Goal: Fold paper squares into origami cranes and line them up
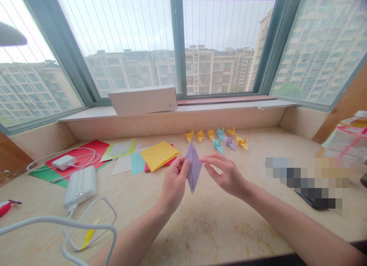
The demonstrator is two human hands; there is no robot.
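A purple folded paper, a long diamond shape, stands upright above the counter with one point up and one down. My left hand is closed on its left side, the thumb pressed on the front. At the right edge of the paper is my right hand, its index fingertip touching or very near the fold. The thumb and index finger of that hand are apart, and nothing shows between them. Beyond the paper sit several small origami cranes: yellow ones, blue ones and a purple one.
Left of my hands lie yellow paper sheets, a blue sheet and red paper. A white power bank with looping cables sits at the left. A white box stands on the sill; a clear container is far right.
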